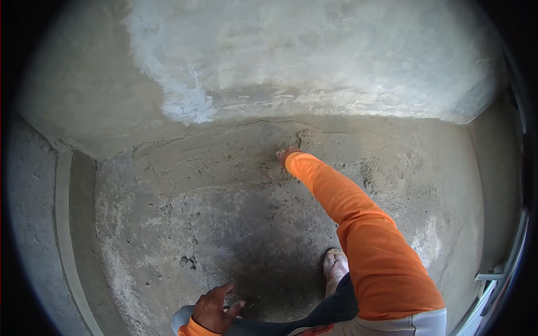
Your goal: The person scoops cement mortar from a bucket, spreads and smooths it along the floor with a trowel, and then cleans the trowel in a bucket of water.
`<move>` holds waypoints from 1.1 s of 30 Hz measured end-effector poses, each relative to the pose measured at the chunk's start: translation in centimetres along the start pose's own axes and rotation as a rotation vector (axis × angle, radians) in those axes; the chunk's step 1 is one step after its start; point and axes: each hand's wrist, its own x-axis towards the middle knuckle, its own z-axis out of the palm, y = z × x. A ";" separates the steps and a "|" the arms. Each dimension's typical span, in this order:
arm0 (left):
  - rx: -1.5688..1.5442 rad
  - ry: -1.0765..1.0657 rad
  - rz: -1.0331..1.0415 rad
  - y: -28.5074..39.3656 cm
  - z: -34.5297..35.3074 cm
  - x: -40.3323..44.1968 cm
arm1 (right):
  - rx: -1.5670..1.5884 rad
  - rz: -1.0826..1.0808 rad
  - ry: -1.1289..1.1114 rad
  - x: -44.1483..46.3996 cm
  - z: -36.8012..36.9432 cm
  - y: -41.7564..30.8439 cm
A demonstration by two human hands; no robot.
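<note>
My right hand (287,154) reaches forward on an outstretched arm to the strip of rough grey mortar (213,154) along the foot of the wall. Its fingers look curled, and the sleeve partly covers them; whatever they hold, if anything, does not show. Just beyond the hand, the mortar has a small brownish ridge (301,137). Low in the view, my left hand (216,309) hovers by my left knee, thumb and fingers apart, holding nothing.
A plastered wall (336,61) with a pale patch (188,95) rises ahead. My right foot (335,262) rests on the stained concrete floor (224,224). Side walls stand left and right, with a metal frame (487,302) at the lower right.
</note>
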 end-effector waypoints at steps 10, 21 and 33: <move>0.051 -0.096 -0.204 -3.5 0.9 3.1 | 0.213 0.034 0.279 -4.2 5.8 10.2; 0.064 -0.122 -0.277 -6.1 2.2 6.1 | -0.295 -0.511 0.110 3.2 -3.1 -5.7; 0.089 -0.214 -0.148 -4.5 3.1 8.3 | 0.240 -0.026 0.253 -0.8 6.7 22.1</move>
